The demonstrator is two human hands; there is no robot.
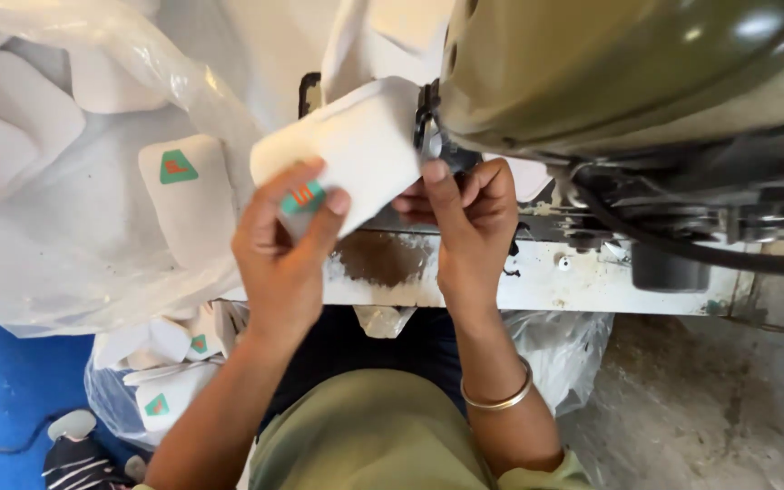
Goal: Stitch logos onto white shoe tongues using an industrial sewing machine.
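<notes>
A bulky olive-green sewing machine body (628,68) filled the far right of the view, with a black cable (673,245) looping beneath it. On the left lay a large clear plastic bag (93,227) holding white padded fabric pieces, one of them with a green triangular label (191,195) lying near its right edge. Below the machine ran the worn white-painted surface (537,281), with a brown rust patch at its near edge. A second clear plastic bag (151,386) of similar white labelled pieces sat low on the left, over a blue floor (2,390); grey concrete floor (710,399) showed on the right.

The white padded fabric piece with a green and orange label (356,145) was held up in the middle of the view, its right end touching the machine's black needle area. The left hand (285,249) had its grip closed on the piece's near left end, with the thumb pressed beside the label and the fingers curled behind. The right hand (466,222) was pinched shut at the piece's right edge, just below the needle area, with the fingers bunched together. A thin metal bangle (499,399) circled the right wrist.
</notes>
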